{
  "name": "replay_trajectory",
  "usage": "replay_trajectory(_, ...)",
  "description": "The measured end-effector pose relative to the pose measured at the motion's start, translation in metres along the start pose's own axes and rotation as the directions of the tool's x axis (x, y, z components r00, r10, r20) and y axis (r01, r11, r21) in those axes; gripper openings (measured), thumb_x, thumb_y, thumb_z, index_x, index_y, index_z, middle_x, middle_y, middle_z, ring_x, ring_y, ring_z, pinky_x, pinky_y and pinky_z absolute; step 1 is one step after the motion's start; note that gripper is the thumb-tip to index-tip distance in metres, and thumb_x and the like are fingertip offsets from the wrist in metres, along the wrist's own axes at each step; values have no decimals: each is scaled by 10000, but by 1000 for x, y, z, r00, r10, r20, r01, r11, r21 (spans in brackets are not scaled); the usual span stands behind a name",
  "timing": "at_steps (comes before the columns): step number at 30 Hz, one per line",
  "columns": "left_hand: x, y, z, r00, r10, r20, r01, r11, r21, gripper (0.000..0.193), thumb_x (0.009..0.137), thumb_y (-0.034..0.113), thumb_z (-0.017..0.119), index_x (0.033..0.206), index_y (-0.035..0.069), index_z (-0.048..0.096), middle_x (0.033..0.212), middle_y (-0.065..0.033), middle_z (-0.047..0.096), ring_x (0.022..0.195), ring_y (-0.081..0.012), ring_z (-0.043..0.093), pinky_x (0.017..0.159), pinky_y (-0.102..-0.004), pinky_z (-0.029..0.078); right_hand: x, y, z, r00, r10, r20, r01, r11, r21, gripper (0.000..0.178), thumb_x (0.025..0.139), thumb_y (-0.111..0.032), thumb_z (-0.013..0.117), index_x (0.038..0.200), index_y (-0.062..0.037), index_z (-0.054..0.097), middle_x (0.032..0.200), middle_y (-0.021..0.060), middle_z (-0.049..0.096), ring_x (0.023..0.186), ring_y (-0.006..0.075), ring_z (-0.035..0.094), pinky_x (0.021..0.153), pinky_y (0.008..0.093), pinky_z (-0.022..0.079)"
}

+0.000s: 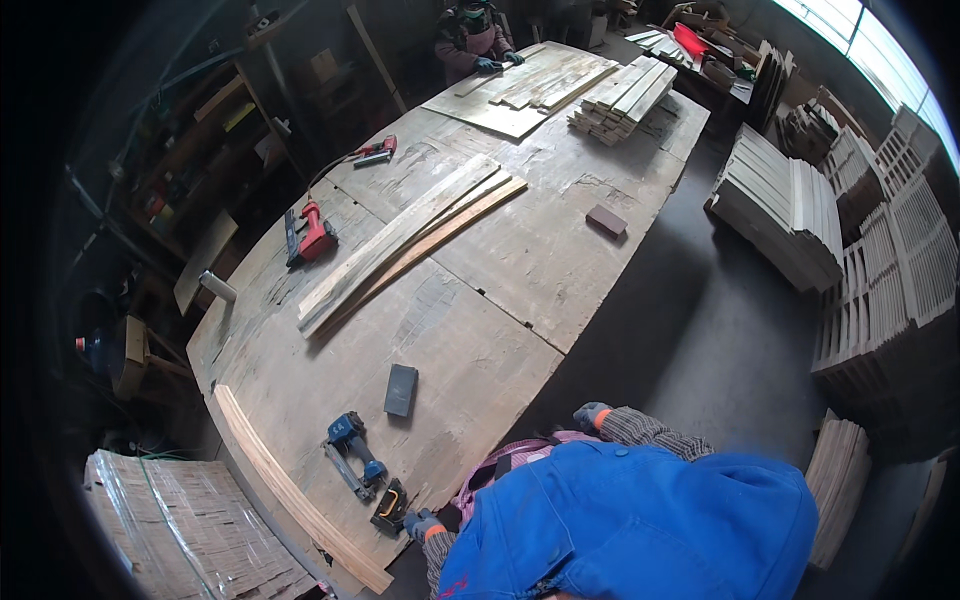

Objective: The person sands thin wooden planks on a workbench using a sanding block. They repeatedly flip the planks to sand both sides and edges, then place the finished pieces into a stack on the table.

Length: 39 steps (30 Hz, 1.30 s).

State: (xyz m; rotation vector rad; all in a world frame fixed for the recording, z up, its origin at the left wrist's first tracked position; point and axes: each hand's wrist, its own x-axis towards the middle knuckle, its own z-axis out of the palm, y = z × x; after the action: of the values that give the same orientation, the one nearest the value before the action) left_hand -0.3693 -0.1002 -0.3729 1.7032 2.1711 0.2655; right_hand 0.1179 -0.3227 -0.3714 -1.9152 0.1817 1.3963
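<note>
Outer garment (640, 515): bright blue, visible seams, round blue button (622, 450), small red marking (457, 586) near edge. Sleeves (655, 432): dark grey, lighter stripes, ribbed look. Gloves on left hand (424, 525) and right hand (591, 415): grey, orange cuff bands (601, 418). Pink checked cloth (520, 458) showing past blue hem.

From afar, I read this as a woodworking workshop: 1 big worktable (500, 370) bears 3 handheld power tools (318, 238) and stacked planks (625, 98), with slatted wooden panels (915, 255) piled nearby.
</note>
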Motion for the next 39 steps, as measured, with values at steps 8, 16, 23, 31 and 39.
replay_trajectory(8, -40, 125, 68, 916, 217, 337, -290, 939, 184, 455, 800, 292, 738, 1150, 5, 697, 1160, -281, 652, 1091, -422, 634, 962, -483, 505, 7, 113, -176, 964, 79, -254, -81, 997, 2, 230, 896, -307, 704, 955, -85, 714, 667, 102, 653, 535, 234, 597, 470, 412, 453)
replay_trajectory(16, -36, 220, 81, 761, 394, 516, -540, 825, 167, 428, 839, 305, 729, 1179, 46, 699, 1184, -266, 662, 1105, -412, 638, 967, -472, 509, -25, 220, -230, 869, 400, -292, -266, 874, 407, 251, 901, -318, 653, 951, -73, 679, 706, 122, 644, 558, 264, 594, 504, 430, 483)
replay_trajectory(23, -54, 287, 124, 643, 413, 645, -581, 812, 59, 409, 840, 314, 697, 1128, 25, 720, 1147, -248, 687, 1077, -403, 654, 945, -464, 519, -45, 229, -183, 911, 358, -202, -242, 864, 442, 246, 866, -298, 701, 967, -74, 681, 701, 104, 633, 543, 234, 591, 489, 413, 475)
replay_trajectory(31, -32, 307, 191, 639, 238, 731, -602, 747, 282, 463, 844, 407, 641, 1134, 53, 716, 1203, -249, 662, 1121, -398, 635, 974, -477, 509, 7, 159, -249, 949, 163, -269, -72, 945, 319, 235, 869, -300, 699, 957, -84, 678, 681, 98, 625, 519, 231, 580, 475, 408, 468)
replay_trajectory(39, -35, 322, 185, 681, 122, 722, -519, 777, 357, 456, 877, 392, 620, 1149, 36, 706, 1213, -259, 657, 1119, -392, 645, 960, -481, 523, 65, 18, -340, 915, 229, -333, -129, 946, 298, 199, 870, -282, 708, 938, -98, 675, 639, 84, 608, 470, 218, 552, 446, 391, 451)
